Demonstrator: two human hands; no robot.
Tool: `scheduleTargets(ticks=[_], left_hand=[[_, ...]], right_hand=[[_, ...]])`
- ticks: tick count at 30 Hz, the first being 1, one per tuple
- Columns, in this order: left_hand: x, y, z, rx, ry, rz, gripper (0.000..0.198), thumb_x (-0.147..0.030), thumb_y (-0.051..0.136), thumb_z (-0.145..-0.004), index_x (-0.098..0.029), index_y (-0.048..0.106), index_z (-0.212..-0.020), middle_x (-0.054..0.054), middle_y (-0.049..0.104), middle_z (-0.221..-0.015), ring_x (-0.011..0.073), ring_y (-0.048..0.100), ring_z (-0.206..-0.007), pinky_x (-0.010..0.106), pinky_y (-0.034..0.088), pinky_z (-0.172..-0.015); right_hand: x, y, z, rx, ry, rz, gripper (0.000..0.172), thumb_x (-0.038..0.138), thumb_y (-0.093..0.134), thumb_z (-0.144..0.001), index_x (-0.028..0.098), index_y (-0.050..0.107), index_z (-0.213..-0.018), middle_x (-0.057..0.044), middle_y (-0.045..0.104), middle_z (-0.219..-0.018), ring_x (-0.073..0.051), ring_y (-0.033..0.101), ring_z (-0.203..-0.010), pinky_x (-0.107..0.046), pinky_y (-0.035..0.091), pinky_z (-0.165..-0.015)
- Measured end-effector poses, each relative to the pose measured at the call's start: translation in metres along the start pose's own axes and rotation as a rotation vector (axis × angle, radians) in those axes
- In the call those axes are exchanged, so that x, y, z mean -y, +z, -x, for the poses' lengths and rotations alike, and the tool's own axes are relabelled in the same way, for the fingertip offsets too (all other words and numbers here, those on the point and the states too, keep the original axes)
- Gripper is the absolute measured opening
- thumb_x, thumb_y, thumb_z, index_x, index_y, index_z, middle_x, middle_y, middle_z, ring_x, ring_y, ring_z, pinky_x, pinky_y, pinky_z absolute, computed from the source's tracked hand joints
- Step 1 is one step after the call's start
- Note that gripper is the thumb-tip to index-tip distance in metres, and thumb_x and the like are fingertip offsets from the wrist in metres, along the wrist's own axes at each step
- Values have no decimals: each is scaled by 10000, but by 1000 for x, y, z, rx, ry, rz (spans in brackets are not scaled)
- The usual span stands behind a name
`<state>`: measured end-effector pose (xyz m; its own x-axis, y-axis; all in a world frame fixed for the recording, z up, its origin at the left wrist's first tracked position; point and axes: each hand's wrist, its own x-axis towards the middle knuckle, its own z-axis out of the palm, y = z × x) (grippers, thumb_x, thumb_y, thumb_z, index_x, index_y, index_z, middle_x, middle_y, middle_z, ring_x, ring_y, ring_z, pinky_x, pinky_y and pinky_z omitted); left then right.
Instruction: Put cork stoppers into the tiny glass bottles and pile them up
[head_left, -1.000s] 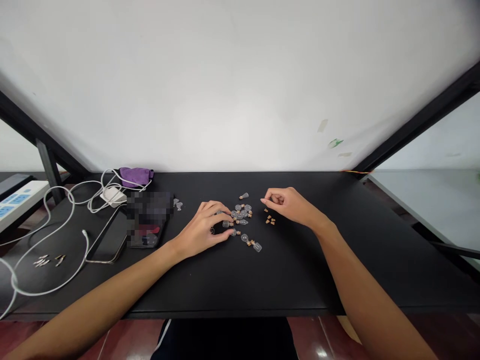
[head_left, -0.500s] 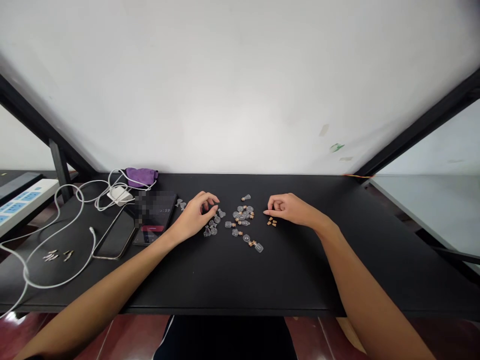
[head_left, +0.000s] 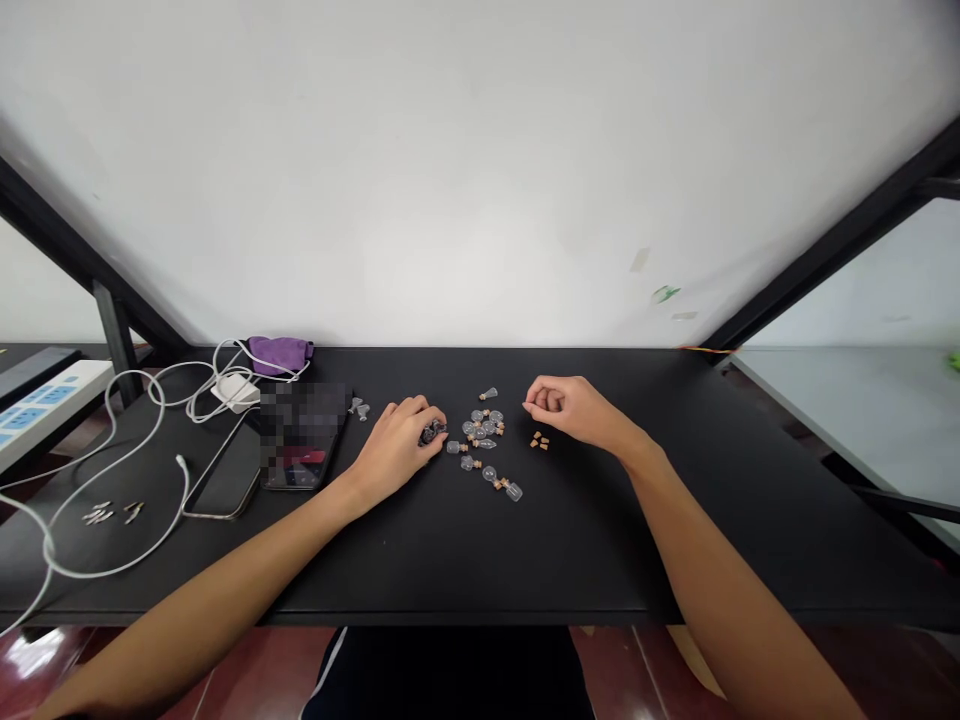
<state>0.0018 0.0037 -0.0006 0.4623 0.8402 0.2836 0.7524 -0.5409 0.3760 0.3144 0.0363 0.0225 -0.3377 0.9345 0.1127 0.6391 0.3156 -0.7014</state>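
Note:
My left hand (head_left: 397, 442) rests on the black table with its fingers curled around a cluster of small clear glass bottles (head_left: 433, 431), partly hidden by the fingers. To its right lies a group of tiny corked glass bottles (head_left: 484, 428) of various shapes. A square corked bottle (head_left: 514, 491) lies nearest me in that group. My right hand (head_left: 566, 405) is held closed beyond several loose corks (head_left: 540, 440), thumb and forefinger together; whatever it may hold is hidden. A few more glass bottles (head_left: 360, 409) lie left of my left hand.
Two phones, one dark (head_left: 304, 440) and one lighter-edged (head_left: 225, 470), lie to the left. White cables (head_left: 161, 400), a charger (head_left: 235, 392) and a purple pouch (head_left: 279, 355) are behind them. Small metallic pieces (head_left: 97, 514) lie front left. A power strip (head_left: 52, 400) stands at far left.
My left hand has moved right and down onto the loose glass bottles, and its fingers have closed around them. My right hand stays closed and has lifted slightly away from the corks.

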Motion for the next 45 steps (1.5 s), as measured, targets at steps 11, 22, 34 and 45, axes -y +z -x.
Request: scheduleTargets(ticks=[11,22,34,45], left_hand=[[-4,0,0,-76,34,45,115,-142,639,-925,-229,667,-994,1,696,-992,198,639,-933,358,406,-857],[-8,4,2,-322,164,311,201,-57,611,-918,-215,633,-1040,3,660,-954,158,597,-865,320,456,-871],[-17,7,7,-292,270,422,193,-102,617,-957,-219,635,-1109,22,675,-982,159,605,-881,323,496,-867],[-14,6,6,-345,319,392,133,-161,628,-988,-222,645,-1105,31,716,-995,160,640,-866,338,514,-849]], right_hand=[[11,3,2,-91,-48,-45,281,466,685,-883,201,632,-807,20,524,-627,-136,462,-586,-284,384,-558],[38,36,1,105,-112,-490,202,358,755,-865,188,677,-942,-27,686,-785,-147,629,-658,-301,544,-675],[47,45,2,262,-142,-704,184,337,748,-916,179,697,-998,-17,655,-828,-134,617,-706,-287,511,-679],[46,50,2,260,-113,-661,224,370,777,-889,175,718,-981,-26,707,-787,-162,677,-731,-328,562,-749]])
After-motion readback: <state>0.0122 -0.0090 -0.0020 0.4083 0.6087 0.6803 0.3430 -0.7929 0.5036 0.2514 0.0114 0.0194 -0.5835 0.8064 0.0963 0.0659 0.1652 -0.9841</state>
